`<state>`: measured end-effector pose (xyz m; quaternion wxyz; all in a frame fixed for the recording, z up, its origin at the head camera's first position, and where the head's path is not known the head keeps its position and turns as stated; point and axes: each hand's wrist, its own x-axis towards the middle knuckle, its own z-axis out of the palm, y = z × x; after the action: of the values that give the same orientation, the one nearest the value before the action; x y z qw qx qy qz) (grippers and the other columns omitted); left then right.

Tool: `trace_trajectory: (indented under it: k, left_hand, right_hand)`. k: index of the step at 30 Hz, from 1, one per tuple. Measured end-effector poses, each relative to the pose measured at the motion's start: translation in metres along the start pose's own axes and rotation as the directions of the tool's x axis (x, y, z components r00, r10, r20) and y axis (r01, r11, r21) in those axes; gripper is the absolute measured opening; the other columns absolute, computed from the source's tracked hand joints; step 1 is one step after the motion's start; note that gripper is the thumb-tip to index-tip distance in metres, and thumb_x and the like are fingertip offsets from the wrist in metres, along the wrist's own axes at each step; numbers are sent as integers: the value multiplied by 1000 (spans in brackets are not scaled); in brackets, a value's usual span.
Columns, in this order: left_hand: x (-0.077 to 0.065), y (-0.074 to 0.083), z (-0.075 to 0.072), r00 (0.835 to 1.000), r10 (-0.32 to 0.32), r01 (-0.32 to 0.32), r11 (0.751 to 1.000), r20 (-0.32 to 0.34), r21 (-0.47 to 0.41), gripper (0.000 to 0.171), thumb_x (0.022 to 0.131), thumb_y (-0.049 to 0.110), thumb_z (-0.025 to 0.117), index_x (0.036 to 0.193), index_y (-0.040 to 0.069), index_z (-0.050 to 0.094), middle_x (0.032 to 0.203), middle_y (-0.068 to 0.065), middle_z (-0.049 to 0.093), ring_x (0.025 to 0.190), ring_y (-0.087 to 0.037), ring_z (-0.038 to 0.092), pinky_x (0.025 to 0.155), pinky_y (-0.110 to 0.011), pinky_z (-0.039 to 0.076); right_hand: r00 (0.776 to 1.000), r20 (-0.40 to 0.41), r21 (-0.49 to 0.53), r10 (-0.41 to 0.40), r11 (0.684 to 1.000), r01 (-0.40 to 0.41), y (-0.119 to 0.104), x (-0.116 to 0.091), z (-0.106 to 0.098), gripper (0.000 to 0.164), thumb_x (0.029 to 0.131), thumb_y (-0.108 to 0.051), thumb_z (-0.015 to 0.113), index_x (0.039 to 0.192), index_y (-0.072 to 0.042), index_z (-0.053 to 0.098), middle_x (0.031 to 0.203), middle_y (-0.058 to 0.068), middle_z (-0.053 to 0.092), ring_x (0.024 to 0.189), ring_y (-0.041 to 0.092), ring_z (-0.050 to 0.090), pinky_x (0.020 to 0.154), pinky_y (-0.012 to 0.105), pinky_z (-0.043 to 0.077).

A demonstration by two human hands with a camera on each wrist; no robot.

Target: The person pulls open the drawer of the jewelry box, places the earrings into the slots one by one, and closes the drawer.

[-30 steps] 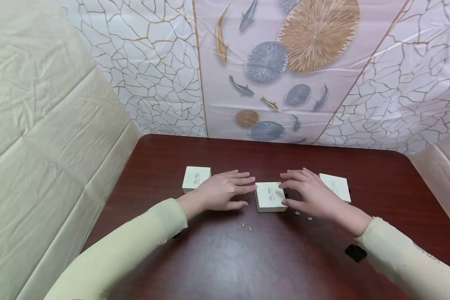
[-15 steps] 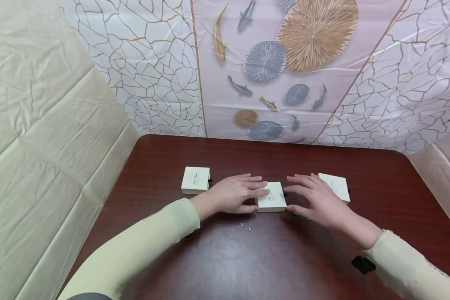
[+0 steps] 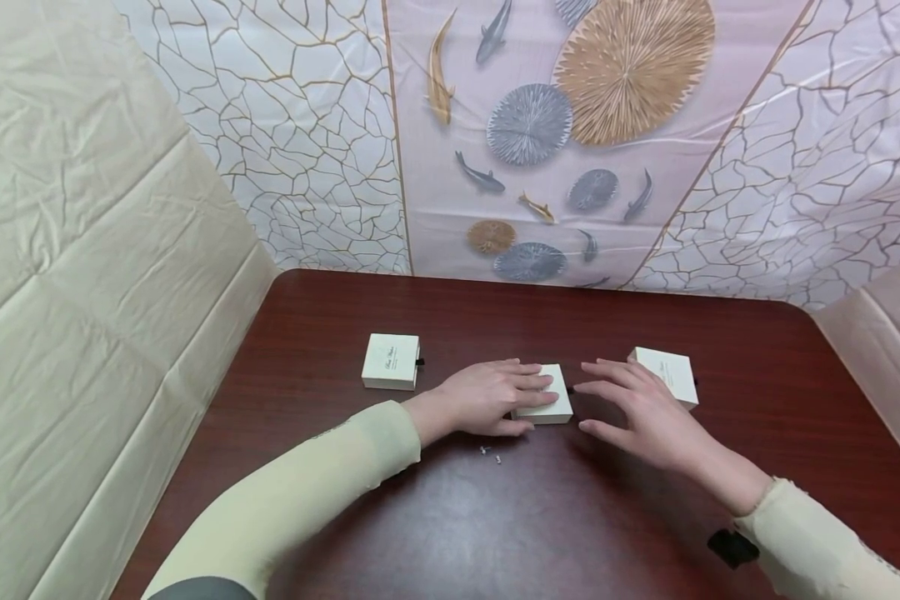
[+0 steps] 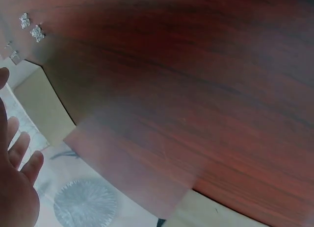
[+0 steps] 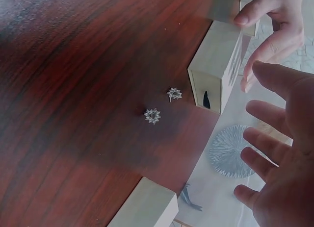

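My left hand (image 3: 487, 400) lies over the middle white box (image 3: 558, 410), its fingers stretched across the printed lid and its thumb at the near left corner. In the right wrist view that box (image 5: 213, 67) shows a dark pull tab on its end. To the right of it my right hand (image 3: 656, 417) hovers with spread fingers, apart from the box and holding nothing. Two sparkling flower-shaped stud earrings (image 5: 153, 116) lie on the table near the box's tabbed end. Another small pair of studs (image 3: 498, 460) lies nearer, below my left hand.
A matching white box (image 3: 392, 360) with a black tab stands at the left. One more white box (image 3: 667, 375) sits at the right, partly behind my right hand. All rest on a dark red wooden table (image 3: 435, 533), with a patterned curtain (image 3: 330, 150) behind.
My left hand has moved right, from beside the middle box onto its lid. My right hand has drawn back slightly to the right and nearer. The boxes stay in place.
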<state>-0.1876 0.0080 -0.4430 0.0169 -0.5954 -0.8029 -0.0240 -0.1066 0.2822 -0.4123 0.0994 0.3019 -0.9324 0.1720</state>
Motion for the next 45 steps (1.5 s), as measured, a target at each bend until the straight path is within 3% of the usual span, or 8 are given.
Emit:
trace_trajectory:
  k: [5, 18, 29, 38, 45]
  left_hand:
    - [3, 3, 2, 1000, 18, -19, 999, 13, 41, 54, 109, 44, 61, 158, 22, 56, 163, -2, 51, 156, -23, 42, 129, -37, 31]
    - [2, -1, 12, 999, 45, -45, 997, -4, 69, 49, 110, 37, 61, 156, 22, 59, 162, -2, 52, 154, -20, 44, 129, -32, 29]
    - [-17, -12, 12, 999, 27, -26, 999, -41, 27, 46, 108, 34, 64, 152, 23, 63, 160, -1, 55, 153, -20, 46, 127, -31, 33]
    - [-29, -23, 10, 998, 16, -18, 999, -62, -30, 44, 107, 30, 67, 150, 21, 65, 158, -3, 57, 151, -22, 48, 125, -33, 36]
    - [-38, -31, 9, 999, -14, 13, 1000, -46, -27, 45, 106, 28, 67, 150, 22, 65, 160, -1, 56, 153, -22, 46, 125, -34, 37]
  right_hand:
    - [1000, -14, 1, -3, 1000, 3, 2, -3, 1, 44, 86, -22, 89, 126, -9, 77, 144, 17, 65, 139, 43, 53, 122, 62, 32]
    - [1000, -10, 8, 10, 1000, -10, 3, -5, 4, 40, 86, -23, 89, 122, -10, 78, 142, 17, 66, 137, 42, 54, 116, 68, 35]
    - [998, 39, 28, 42, 999, -43, -1, 4, 7, 39, 89, -24, 87, 125, -9, 78, 145, 17, 65, 140, 44, 52, 112, 72, 37]
    - [997, 75, 48, 35, 998, -39, -1, 12, 14, 41, 89, -27, 87, 124, -9, 77, 145, 19, 64, 140, 46, 53, 117, 72, 32]
    - [996, 83, 49, 30, 998, -34, -6, 17, 17, 39, 89, -25, 87, 123, -8, 78, 144, 19, 65, 139, 46, 55, 118, 73, 31]
